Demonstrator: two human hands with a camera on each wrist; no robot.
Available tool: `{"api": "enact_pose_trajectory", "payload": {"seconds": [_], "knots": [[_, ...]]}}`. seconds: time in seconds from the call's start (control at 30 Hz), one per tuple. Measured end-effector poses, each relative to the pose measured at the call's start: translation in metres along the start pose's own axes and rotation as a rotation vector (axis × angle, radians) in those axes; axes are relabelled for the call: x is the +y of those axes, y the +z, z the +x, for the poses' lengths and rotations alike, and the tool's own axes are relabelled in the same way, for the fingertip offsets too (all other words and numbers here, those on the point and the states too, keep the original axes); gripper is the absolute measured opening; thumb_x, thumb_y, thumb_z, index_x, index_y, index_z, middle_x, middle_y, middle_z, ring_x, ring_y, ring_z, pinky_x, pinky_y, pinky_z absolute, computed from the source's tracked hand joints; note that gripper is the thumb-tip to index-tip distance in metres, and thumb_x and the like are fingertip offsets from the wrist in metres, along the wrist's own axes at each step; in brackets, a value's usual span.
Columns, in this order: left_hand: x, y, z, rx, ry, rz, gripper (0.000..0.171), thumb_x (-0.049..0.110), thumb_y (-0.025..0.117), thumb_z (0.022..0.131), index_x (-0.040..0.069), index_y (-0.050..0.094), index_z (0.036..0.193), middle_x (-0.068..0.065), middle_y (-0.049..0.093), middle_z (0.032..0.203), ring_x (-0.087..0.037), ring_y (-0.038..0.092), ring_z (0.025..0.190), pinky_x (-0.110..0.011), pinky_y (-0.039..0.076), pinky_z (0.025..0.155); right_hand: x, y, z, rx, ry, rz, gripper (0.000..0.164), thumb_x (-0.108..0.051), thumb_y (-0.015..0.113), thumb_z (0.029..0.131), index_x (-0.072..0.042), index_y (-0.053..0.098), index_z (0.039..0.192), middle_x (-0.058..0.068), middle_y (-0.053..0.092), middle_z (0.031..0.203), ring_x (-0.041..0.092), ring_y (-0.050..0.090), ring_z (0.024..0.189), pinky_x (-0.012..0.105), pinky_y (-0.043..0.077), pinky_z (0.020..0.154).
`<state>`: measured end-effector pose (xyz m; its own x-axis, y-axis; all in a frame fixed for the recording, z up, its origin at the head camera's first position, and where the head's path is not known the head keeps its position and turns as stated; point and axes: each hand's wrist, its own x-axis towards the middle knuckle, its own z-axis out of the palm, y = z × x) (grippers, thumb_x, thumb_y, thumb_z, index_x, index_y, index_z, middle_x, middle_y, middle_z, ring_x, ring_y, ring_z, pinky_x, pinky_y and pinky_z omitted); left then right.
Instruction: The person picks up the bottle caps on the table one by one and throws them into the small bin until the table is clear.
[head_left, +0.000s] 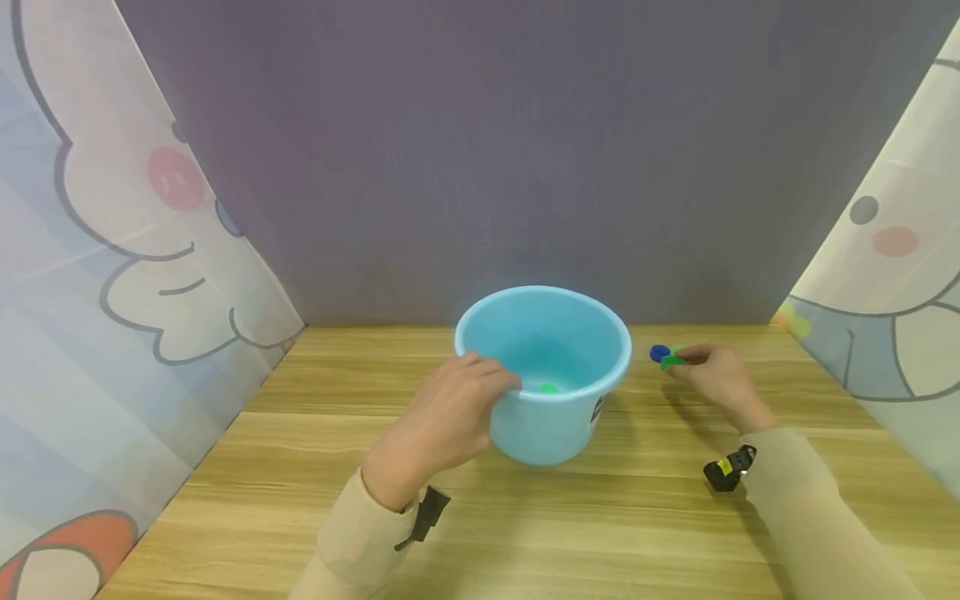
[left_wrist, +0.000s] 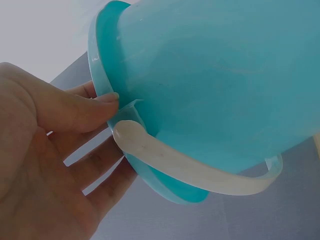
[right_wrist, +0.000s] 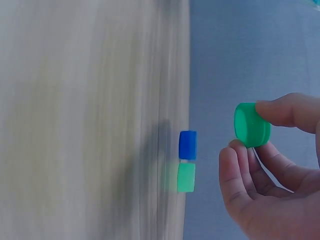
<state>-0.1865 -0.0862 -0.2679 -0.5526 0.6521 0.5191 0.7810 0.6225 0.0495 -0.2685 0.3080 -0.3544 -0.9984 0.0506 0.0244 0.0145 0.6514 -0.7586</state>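
Observation:
A light blue plastic bucket (head_left: 543, 433) stands on the wooden table. My left hand (head_left: 457, 408) grips its near left rim, the thumb outside the wall in the left wrist view. A white handle (left_wrist: 195, 172) hangs along the bucket's side there. Inside, a bright green piece (head_left: 549, 388) lies at the bottom. To the right of the bucket, my right hand (head_left: 716, 379) pinches a green bottle cap (right_wrist: 252, 125) between thumb and fingers, above the table. Beyond it, a blue cap (right_wrist: 188, 145) and a lighter green cap (right_wrist: 186, 177) sit side by side on the table.
The wooden table (head_left: 300, 467) ends at a dark grey wall (head_left: 525, 150) behind the bucket. Sheets with cartoon prints hang at the left (head_left: 112, 292) and right (head_left: 900, 333). Each wrist wears a small black device.

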Motion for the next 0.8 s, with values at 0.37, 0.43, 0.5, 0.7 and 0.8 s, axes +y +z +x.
{"api": "enact_pose_trajectory", "payload": {"seconds": [0.37,0.43,0.5,0.7,0.8], "knots": [[-0.001,0.0,0.0,-0.004,0.003,0.0,0.039,-0.008,0.079,0.069,0.012,0.075,0.102,0.001,0.073,0.097,-0.021,0.062,0.093,-0.037,0.053,0.081,-0.01,0.011,-0.006,0.003,0.016,0.109,0.064,-0.032,0.068,0.097,0.012,0.048,0.14,0.035,0.047,0.141,0.049,0.048,0.125,0.061,0.043,0.101],[-0.001,0.0,0.0,-0.004,0.002,-0.001,0.039,-0.007,0.079,0.069,0.012,0.075,0.102,0.001,0.073,0.097,-0.021,0.062,0.093,-0.037,0.053,0.081,-0.012,0.013,-0.007,0.004,0.019,0.123,0.064,-0.032,0.068,0.097,0.011,0.048,0.14,0.036,0.046,0.143,0.05,0.047,0.128,0.062,0.041,0.103],[-0.001,0.0,0.0,-0.004,0.002,-0.001,0.038,-0.008,0.078,0.07,0.012,0.075,0.102,0.001,0.073,0.097,-0.021,0.062,0.093,-0.037,0.053,0.08,-0.015,0.016,-0.007,0.003,0.021,0.136,0.064,-0.034,0.068,0.097,0.01,0.05,0.139,0.035,0.045,0.144,0.05,0.045,0.13,0.063,0.04,0.105],[-0.001,0.0,0.0,-0.004,0.0,0.005,0.038,-0.011,0.075,0.071,0.011,0.075,0.102,0.001,0.073,0.097,-0.021,0.062,0.092,-0.037,0.053,0.08,-0.023,0.022,-0.009,-0.001,0.034,0.207,0.066,-0.039,0.07,0.095,0.005,0.051,0.14,0.028,0.043,0.15,0.048,0.039,0.137,0.066,0.032,0.111],[-0.001,0.0,0.0,-0.006,-0.003,0.006,0.038,-0.012,0.074,0.072,0.011,0.075,0.102,0.001,0.073,0.097,-0.021,0.062,0.093,-0.036,0.053,0.081,-0.027,0.025,-0.01,-0.007,0.05,0.243,0.069,-0.039,0.071,0.095,0.004,0.048,0.144,0.028,0.041,0.151,0.048,0.037,0.139,0.068,0.029,0.111]]}}
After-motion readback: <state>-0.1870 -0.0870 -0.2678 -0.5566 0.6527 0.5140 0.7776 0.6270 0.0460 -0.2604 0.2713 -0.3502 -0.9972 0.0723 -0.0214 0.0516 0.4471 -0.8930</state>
